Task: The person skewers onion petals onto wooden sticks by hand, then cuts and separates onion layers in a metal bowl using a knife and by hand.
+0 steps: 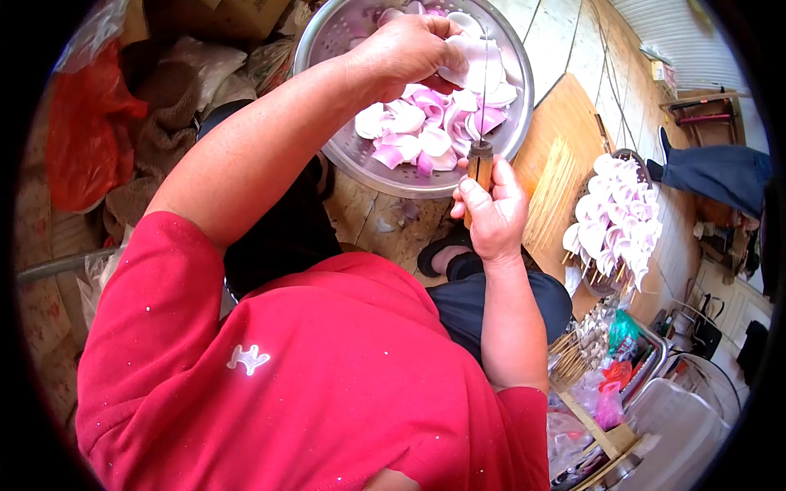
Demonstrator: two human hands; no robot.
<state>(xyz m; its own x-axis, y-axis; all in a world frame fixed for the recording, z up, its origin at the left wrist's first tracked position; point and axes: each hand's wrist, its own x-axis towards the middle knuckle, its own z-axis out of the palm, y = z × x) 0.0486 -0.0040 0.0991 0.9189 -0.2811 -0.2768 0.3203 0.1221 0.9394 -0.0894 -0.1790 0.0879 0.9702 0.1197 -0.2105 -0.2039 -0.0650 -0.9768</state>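
A metal colander [360,175] at the top holds many curved pink-and-white pieces [409,135] that look like onion layers. Over it, my left hand [413,49] pinches a large pale piece [476,65] beside a thin metal rod. The rod rises from a wooden-handled tool [479,166], upright in view. My right hand [495,209] is closed around that handle at the colander's near right rim.
Thin wooden sticks [550,192] lie on a board [573,110] to the right. Beyond them, skewered pale pieces [614,217] fill a container. Another person's leg [712,173] is at the far right. A red plastic bag [90,131] is at the left.
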